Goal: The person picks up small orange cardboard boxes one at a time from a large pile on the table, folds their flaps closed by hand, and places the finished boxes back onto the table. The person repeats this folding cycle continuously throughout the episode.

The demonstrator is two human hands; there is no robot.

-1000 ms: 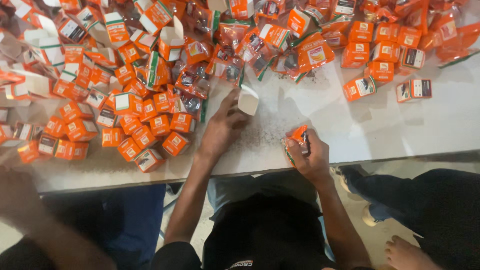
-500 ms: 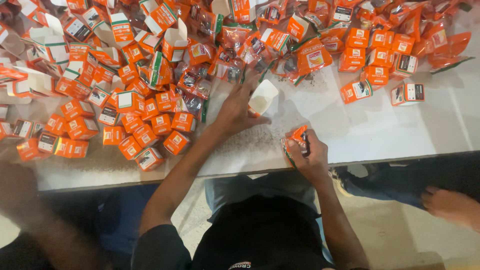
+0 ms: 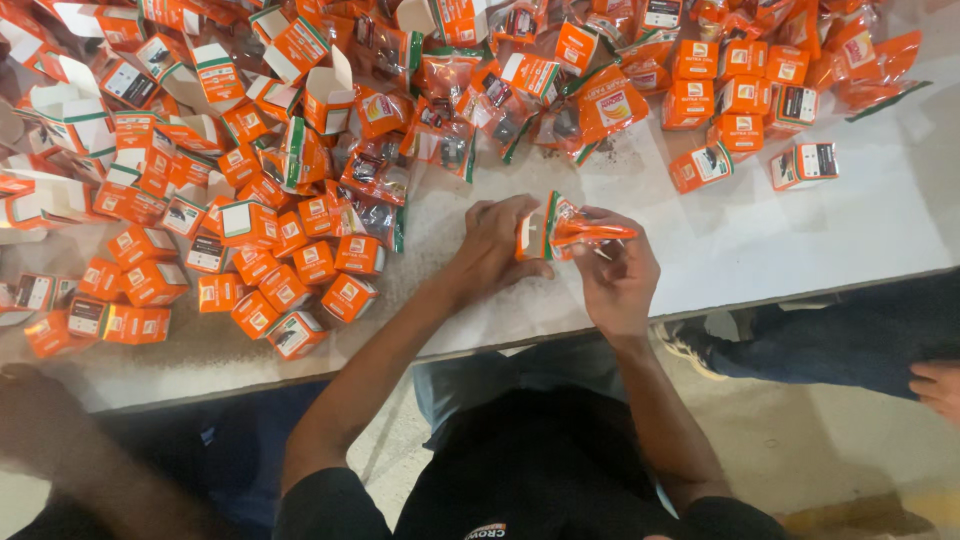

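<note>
Hands | left hand (image 3: 497,245) grips small box (image 3: 531,236) | right hand (image 3: 618,270) pinches orange packet (image 3: 585,232)

Bystander stock on the white table (image 3: 800,240)

I log closed orange boxes (image 3: 250,290) heaped at left, clear orange pouches (image 3: 440,140) piled along the far edge, open-flapped boxes (image 3: 325,95) among them, and another person's shoe (image 3: 685,340) on the floor below.

Pale worktable (image 3: 800,240), bare concrete floor (image 3: 800,450)
</note>
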